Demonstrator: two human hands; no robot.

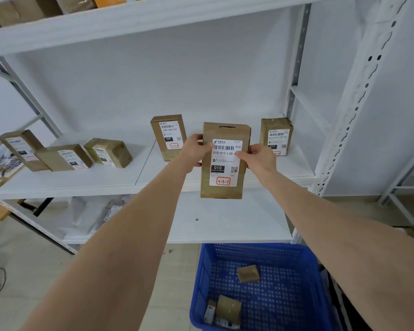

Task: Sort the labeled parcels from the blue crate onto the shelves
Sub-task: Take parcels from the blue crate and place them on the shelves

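Head view: left hand (pixel 196 152) and right hand (pixel 261 157) grip the side edges of a brown parcel marked 3-3-7 (pixel 221 174), thumbs on its label. It is held upright at the middle shelf (pixel 105 185) front edge, between the 060 parcel (pixel 169 137) and another standing parcel (pixel 276 136). Below, the blue crate (pixel 201 283) holds a small brown box (pixel 247 273) and a labelled parcel (pixel 227 309)

This is a parcel depot or stockroom: white metal shelves (pixel 81 187) with slotted uprights (pixel 359 91) stand against bare white walls (pixel 153 80). Brown boxes (pixel 276 137) with barcode labels (pixel 171 134) and red handwritten codes sit along the middle shelf. A blue crate (pixel 201 283) holding more boxes sits on the tiled floor (pixel 22 247).
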